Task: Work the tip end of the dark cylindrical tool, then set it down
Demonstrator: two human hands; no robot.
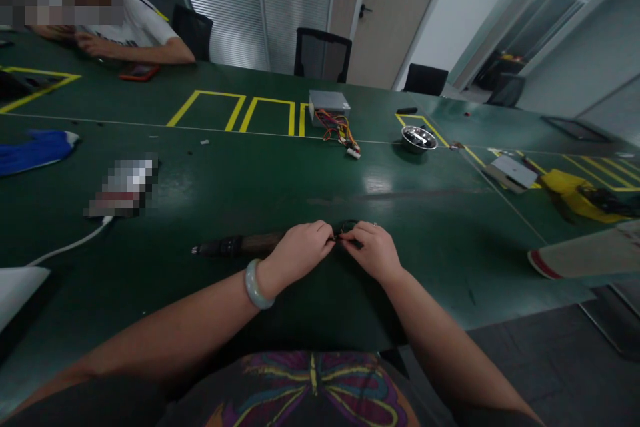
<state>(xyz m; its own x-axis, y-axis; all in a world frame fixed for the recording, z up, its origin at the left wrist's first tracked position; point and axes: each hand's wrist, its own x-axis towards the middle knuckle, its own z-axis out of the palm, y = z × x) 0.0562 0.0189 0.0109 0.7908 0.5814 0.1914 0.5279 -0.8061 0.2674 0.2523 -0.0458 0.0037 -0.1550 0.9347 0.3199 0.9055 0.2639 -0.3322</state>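
In front of me my left hand [306,248], with a pale bangle on the wrist, is closed in a pinch. My right hand [374,248] pinches close beside it, and the fingertips nearly meet. Between them is something small and dark, too small to make out. A thin dark loop, like a cord [349,223], shows just behind the right fingers. To the left, a long dark cylindrical tool [235,245] with a silvery tip lies on the green table [280,180]; its right end passes behind my left hand.
Farther back are a grey power supply [330,103] with coloured cables and a metal bowl [419,139]. A blue glove [37,152] and a blurred-out object with a white cable [75,248] lie left. At right are a pale cylinder [585,253] and a yellow item [575,193]. Another person [135,27] sits across.
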